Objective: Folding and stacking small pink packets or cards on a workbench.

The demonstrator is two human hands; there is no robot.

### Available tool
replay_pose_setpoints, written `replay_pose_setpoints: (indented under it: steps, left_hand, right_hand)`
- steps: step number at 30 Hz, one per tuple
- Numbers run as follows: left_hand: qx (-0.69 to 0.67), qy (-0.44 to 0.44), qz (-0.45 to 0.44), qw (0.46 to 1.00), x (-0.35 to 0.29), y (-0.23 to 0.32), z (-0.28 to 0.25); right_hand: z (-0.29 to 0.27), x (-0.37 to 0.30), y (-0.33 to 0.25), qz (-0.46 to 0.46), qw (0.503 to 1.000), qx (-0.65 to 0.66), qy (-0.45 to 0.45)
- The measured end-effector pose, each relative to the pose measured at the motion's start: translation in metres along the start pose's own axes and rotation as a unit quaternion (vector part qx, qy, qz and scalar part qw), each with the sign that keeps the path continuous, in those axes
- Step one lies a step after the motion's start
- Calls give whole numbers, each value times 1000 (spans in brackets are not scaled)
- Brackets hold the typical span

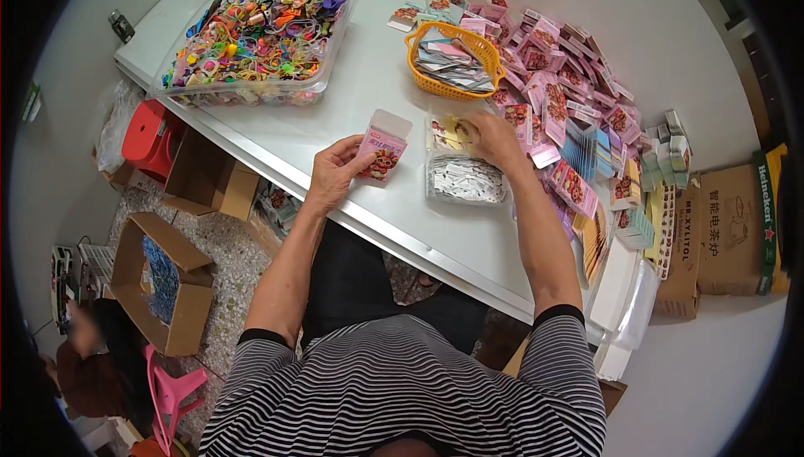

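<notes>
A small pink printed paper box stands tilted in my left hand, its top flap raised. My thumb lies across its front and my fingers are behind it. To the right, my right hand reaches down into a clear plastic container, with fingers bent together over yellow printed pieces. What the fingertips pinch, if anything, is hidden. Many small white slips or packets fill the container's near part. Just beyond it sits an orange-yellow plastic basket full of flat cards or packets.
A large clear bin of colourful small trinkets stands at the table's far left. Pink boxes pile up along the right side, beside stacked cards. Cardboard cartons stand at far right. Left of the table are a red stool and an open carton; another person sits lower left.
</notes>
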State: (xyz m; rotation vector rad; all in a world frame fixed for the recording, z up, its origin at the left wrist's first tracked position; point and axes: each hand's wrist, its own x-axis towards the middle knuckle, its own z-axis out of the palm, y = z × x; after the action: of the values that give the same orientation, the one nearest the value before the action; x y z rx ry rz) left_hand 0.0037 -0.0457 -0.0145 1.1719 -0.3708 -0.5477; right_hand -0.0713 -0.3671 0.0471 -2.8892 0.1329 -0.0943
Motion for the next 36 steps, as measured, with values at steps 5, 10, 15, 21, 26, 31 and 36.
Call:
replay_pose_setpoints:
  steps: [5, 10, 15, 21, 26, 31, 36]
  left_hand:
    - [3, -6, 1, 1000, -1, 4, 2]
    - [-1, -16, -6, 1000, -4, 7, 1]
    - [-16, -25, -9, 1000, -4, 9, 6]
    - [-19, -24, -14, 999, -5, 8, 4]
    - [-23, -22, -18, 999, -2, 6, 0]
    - [65, -32, -67, 995, 10, 22, -16]
    - [24, -17, -64, 998, 22, 32, -33]
  right_hand:
    - [-11, -9, -21, 70, 931, 298, 196]
    - [-21, -6, -81, 8, 868, 478, 137]
    - [-18, -7, -114, 10, 920, 388, 59]
    - [-13, 2, -118, -81, 954, 280, 64]
    - [-17, 10, -125, -26, 949, 295, 105]
    - [-31, 53, -141, -42, 922, 353, 154]
    - [-31, 158, -200, -223, 935, 232, 149]
